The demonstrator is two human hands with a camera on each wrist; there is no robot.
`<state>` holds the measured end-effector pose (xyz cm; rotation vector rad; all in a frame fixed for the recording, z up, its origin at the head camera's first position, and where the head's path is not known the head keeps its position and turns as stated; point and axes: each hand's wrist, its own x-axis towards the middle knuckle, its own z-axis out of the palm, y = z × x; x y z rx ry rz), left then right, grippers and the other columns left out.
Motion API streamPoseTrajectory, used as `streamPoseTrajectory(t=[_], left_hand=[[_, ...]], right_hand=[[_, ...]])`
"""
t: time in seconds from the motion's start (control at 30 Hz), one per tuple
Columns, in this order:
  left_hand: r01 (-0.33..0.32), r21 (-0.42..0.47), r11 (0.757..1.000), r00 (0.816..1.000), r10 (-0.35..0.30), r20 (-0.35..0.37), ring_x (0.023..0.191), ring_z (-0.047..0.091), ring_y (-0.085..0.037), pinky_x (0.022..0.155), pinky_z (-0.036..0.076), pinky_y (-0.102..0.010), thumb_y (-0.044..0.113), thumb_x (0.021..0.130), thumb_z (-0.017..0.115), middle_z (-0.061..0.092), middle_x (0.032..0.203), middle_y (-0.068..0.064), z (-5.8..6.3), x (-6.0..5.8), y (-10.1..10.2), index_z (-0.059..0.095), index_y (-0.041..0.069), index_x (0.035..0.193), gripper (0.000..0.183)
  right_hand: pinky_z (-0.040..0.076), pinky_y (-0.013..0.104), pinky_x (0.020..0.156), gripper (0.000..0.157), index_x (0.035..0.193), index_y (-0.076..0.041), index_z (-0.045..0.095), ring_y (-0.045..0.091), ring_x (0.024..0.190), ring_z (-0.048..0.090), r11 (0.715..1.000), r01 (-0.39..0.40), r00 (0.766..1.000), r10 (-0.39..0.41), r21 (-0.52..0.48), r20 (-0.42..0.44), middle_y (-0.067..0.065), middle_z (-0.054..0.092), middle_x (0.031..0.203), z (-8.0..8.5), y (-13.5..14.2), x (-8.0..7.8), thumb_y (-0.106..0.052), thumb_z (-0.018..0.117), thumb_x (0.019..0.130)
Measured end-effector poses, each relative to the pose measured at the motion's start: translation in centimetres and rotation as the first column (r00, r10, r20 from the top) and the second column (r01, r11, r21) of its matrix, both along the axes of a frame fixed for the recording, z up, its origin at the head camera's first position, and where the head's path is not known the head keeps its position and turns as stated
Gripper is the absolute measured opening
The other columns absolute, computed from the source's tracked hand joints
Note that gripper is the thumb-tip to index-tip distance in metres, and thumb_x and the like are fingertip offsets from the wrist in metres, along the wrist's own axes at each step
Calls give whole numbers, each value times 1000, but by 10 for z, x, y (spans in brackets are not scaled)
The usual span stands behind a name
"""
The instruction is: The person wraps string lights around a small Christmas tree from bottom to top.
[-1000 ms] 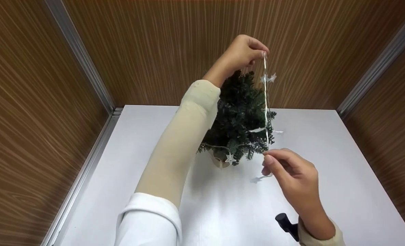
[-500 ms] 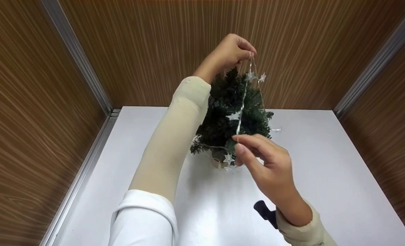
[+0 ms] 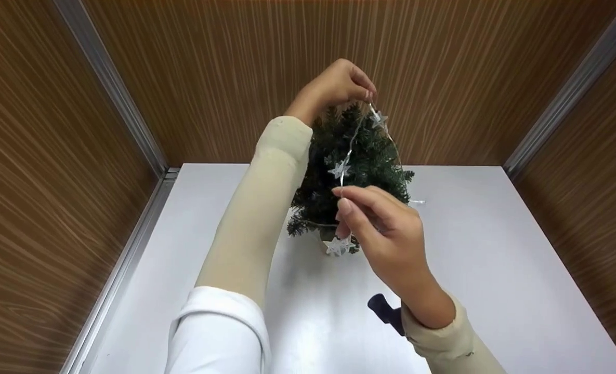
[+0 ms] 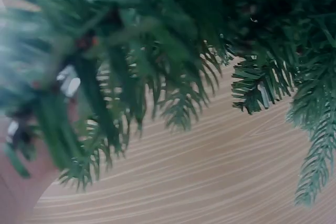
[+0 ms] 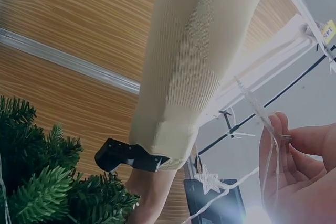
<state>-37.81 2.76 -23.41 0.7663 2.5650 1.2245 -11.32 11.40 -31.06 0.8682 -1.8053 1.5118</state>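
A small artificial Christmas tree (image 3: 357,156) stands in a light pot, partly hidden by the left arm. Above its top, my left hand (image 3: 339,83) pinches a clear string of star lights (image 3: 350,148) between thumb and fingertips. Lower down, in front of the branches, my right hand (image 3: 391,228) pinches the same string. One star (image 3: 340,169) hangs on the stretch between the hands, and another star (image 3: 379,120) is just below the left fingers. A further star (image 3: 338,246) lies before the pot. In the right wrist view, thumb and finger of the right hand (image 5: 302,161) grip the wire.
The white table (image 3: 474,249) is enclosed by wood-grain walls (image 3: 245,78) at the back and sides. A clear piece of the string (image 3: 417,201) sticks out right of the tree. A black camera mount (image 3: 385,311) is strapped to the right wrist.
My right hand has moved left and up, drawing the string across the tree's front. My left hand has shifted left and, lately, slightly down, still pinching the string.
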Motion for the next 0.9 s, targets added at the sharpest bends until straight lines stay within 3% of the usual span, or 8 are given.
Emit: streamPoseTrajectory(t=[0.1, 0.23, 0.37, 0.47, 0.53, 0.63, 0.77, 0.9], left_hand=[[11, 23, 1000, 999, -12, 43, 69, 51, -8, 63, 40, -22, 14, 98, 67, 75, 109, -1, -2, -2, -5, 76, 7, 115, 21], [28, 71, 997, 999, -31, 40, 63, 45, -8, 60, 38, -22, 17, 97, 69, 73, 102, 1, -4, -3, -11, 76, 9, 113, 20], [36, 119, 992, 999, -35, -13, 86, 60, -10, 76, 47, -23, 19, 96, 69, 72, 114, -2, -1, 2, -17, 74, 8, 118, 25], [46, 189, 981, 998, -38, -48, 106, 64, -14, 89, 50, -24, 17, 96, 69, 71, 119, -5, 4, 10, -21, 72, 6, 120, 26], [74, 237, 969, 996, -60, -68, 105, 65, -17, 90, 51, -25, 15, 96, 70, 71, 116, -5, 6, 23, -24, 73, 6, 118, 24], [159, 298, 941, 986, -137, -93, 100, 66, -17, 89, 52, -26, 13, 95, 72, 72, 112, -8, 5, 50, -30, 74, 5, 114, 21], [271, 342, 900, 962, -246, -114, 101, 68, -16, 92, 53, -28, 13, 94, 72, 73, 112, -12, -5, 87, -41, 74, 4, 112, 20], [333, 379, 863, 943, -298, -149, 102, 68, -16, 93, 55, -32, 14, 95, 72, 74, 112, -10, -19, 111, -55, 75, 4, 111, 19]], right_hand=[[53, 23, 57, 17, 107, 7, 72, 13, 65, 65, 1000, 13, 1000, -13, 1, 15, 11, 65, 75, -1, 1, -4, 11, 64, 92], [54, 23, 57, 16, 106, 10, 71, 13, 64, 65, 1000, 18, 999, -18, -11, 41, 13, 65, 76, -3, 4, -9, 12, 63, 92], [56, 25, 59, 16, 107, 11, 71, 15, 64, 65, 1000, 6, 998, -5, -18, 58, 13, 65, 78, -5, 8, -12, 11, 62, 93], [55, 26, 59, 16, 107, 11, 70, 15, 65, 65, 1000, 5, 998, -4, -14, 70, 13, 65, 80, -7, 11, -13, 10, 62, 94], [55, 26, 58, 15, 107, 12, 70, 15, 64, 65, 1000, 8, 997, -7, -12, 81, 12, 65, 81, -8, 14, -13, 10, 62, 94], [54, 26, 56, 15, 107, 12, 69, 16, 63, 65, 1000, 18, 995, -17, -16, 94, 12, 64, 80, -9, 17, -14, 9, 61, 95], [55, 26, 57, 15, 107, 10, 71, 16, 62, 64, 999, 33, 995, -30, -25, 100, 11, 64, 79, -10, 21, -13, 7, 61, 95], [55, 26, 57, 14, 106, 7, 71, 16, 62, 64, 998, 50, 993, -46, -34, 107, 11, 63, 78, -9, 23, -12, 6, 61, 96]])
